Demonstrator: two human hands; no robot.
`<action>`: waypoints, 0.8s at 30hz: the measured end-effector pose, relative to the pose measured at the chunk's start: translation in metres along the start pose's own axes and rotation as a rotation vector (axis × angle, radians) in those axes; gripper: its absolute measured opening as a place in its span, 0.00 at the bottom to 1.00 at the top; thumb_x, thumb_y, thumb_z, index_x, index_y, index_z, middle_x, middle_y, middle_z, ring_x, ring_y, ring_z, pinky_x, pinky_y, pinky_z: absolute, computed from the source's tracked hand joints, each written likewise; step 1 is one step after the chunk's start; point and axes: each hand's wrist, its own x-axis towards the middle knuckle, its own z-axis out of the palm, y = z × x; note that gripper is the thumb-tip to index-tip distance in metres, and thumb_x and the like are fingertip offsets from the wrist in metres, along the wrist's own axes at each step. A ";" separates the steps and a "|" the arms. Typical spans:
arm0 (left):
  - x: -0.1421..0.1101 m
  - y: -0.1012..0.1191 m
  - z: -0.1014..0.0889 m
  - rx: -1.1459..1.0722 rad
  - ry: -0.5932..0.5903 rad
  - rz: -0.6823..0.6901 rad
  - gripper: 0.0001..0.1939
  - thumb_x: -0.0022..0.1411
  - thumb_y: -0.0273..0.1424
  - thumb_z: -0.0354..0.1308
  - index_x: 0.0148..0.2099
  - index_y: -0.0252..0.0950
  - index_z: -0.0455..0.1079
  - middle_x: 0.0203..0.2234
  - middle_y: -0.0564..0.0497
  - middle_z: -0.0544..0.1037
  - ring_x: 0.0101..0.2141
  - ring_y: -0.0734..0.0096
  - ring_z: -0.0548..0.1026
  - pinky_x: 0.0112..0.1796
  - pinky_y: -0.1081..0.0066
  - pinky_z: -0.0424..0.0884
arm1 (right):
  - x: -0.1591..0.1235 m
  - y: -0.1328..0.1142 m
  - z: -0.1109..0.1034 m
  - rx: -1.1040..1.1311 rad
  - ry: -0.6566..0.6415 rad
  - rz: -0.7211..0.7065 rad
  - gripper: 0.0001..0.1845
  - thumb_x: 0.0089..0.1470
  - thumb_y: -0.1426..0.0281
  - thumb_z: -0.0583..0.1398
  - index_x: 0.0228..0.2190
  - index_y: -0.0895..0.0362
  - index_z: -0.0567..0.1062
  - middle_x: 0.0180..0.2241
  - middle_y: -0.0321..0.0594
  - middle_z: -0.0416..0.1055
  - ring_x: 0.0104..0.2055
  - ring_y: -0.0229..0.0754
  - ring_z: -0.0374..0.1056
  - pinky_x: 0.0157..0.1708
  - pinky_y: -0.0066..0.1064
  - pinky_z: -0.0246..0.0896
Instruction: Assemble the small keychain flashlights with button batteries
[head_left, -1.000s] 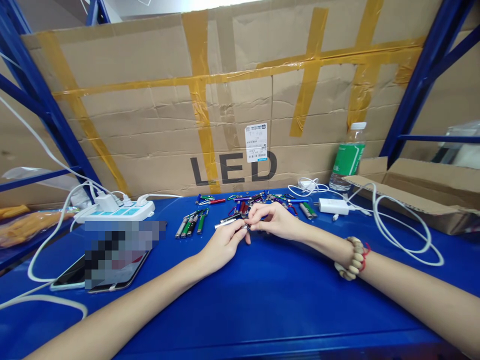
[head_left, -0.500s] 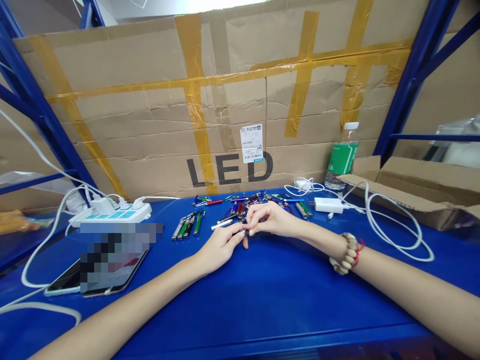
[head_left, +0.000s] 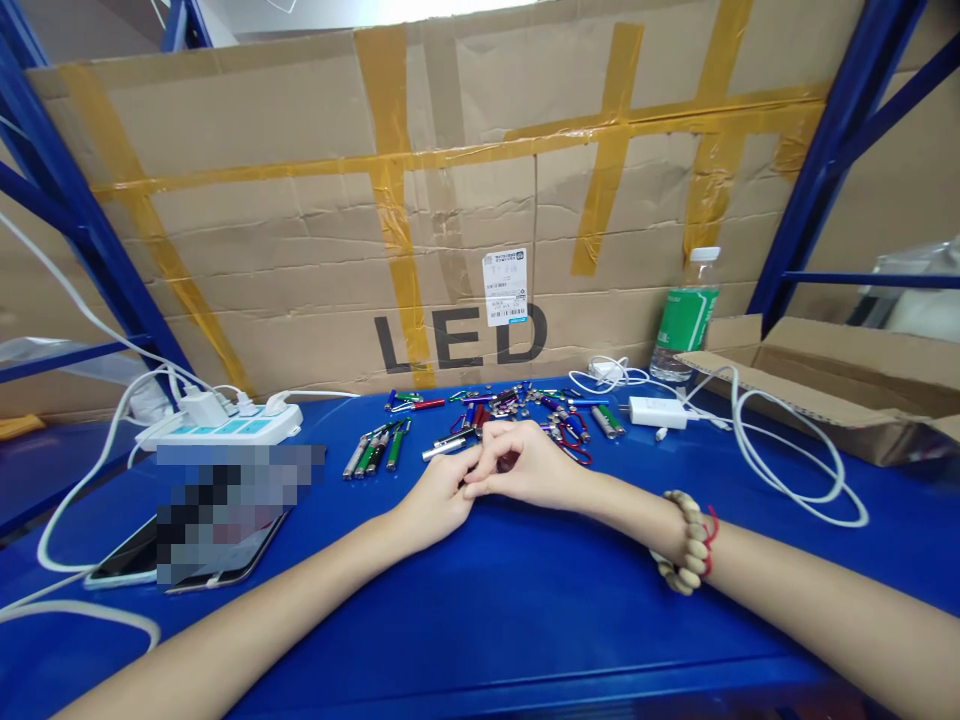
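Observation:
My left hand [head_left: 441, 497] and my right hand [head_left: 526, 465] meet above the blue table, thumbs and fingertips pinched together. Whatever they hold between them is hidden by the fingers. Just behind the hands lies a loose pile of small metal tubes with keychain clips [head_left: 517, 400], in red, blue, green, purple and silver. A silver tube [head_left: 444, 447] lies beside my left hand's fingers. Further left, several tubes with clips [head_left: 375, 450], grey, green and dark, rest side by side in a row. Red clips [head_left: 574, 445] show just past my right hand.
Phones [head_left: 225, 530] and a white power strip [head_left: 225, 428] with cables lie on the left. A white charger [head_left: 658, 411], looped white cable [head_left: 795, 490], green-labelled bottle [head_left: 684, 318] and open cardboard box [head_left: 847, 380] are on the right. A large taped cardboard sheet [head_left: 300, 270] stands behind.
My right hand has shifted slightly down and left, its fingers now folded closer over my left hand's fingertips. The red clips behind it have come into view.

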 end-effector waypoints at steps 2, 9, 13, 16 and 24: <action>0.001 0.001 0.001 -0.013 0.024 -0.024 0.09 0.58 0.26 0.45 0.31 0.33 0.65 0.29 0.49 0.74 0.32 0.67 0.70 0.34 0.71 0.66 | 0.001 -0.001 0.002 -0.041 0.018 -0.016 0.14 0.42 0.60 0.64 0.21 0.60 0.76 0.20 0.34 0.62 0.23 0.32 0.59 0.22 0.24 0.56; 0.004 0.005 0.000 0.014 0.086 -0.101 0.10 0.53 0.21 0.44 0.34 0.34 0.65 0.31 0.49 0.74 0.34 0.67 0.70 0.38 0.69 0.65 | 0.000 0.004 -0.002 -0.329 0.030 -0.096 0.09 0.49 0.64 0.60 0.30 0.57 0.76 0.26 0.38 0.66 0.29 0.36 0.62 0.28 0.26 0.59; 0.003 0.004 0.000 0.030 0.112 -0.138 0.11 0.51 0.19 0.43 0.32 0.34 0.65 0.29 0.50 0.74 0.32 0.68 0.70 0.36 0.70 0.66 | -0.002 0.002 0.001 -0.428 0.039 -0.091 0.07 0.50 0.67 0.59 0.31 0.56 0.74 0.28 0.38 0.67 0.31 0.37 0.64 0.30 0.26 0.59; 0.003 0.005 0.001 -0.010 0.114 -0.139 0.12 0.53 0.19 0.44 0.35 0.34 0.67 0.32 0.49 0.75 0.34 0.68 0.71 0.38 0.70 0.66 | -0.002 0.001 0.003 -0.417 0.085 -0.073 0.05 0.50 0.68 0.59 0.29 0.57 0.73 0.27 0.38 0.67 0.30 0.36 0.64 0.30 0.27 0.60; 0.001 0.005 0.001 -0.010 0.145 -0.214 0.10 0.58 0.24 0.46 0.35 0.35 0.68 0.30 0.50 0.76 0.34 0.68 0.72 0.39 0.70 0.66 | 0.001 -0.001 0.009 -0.261 0.188 0.064 0.05 0.49 0.68 0.59 0.27 0.57 0.71 0.26 0.38 0.68 0.26 0.36 0.65 0.24 0.27 0.61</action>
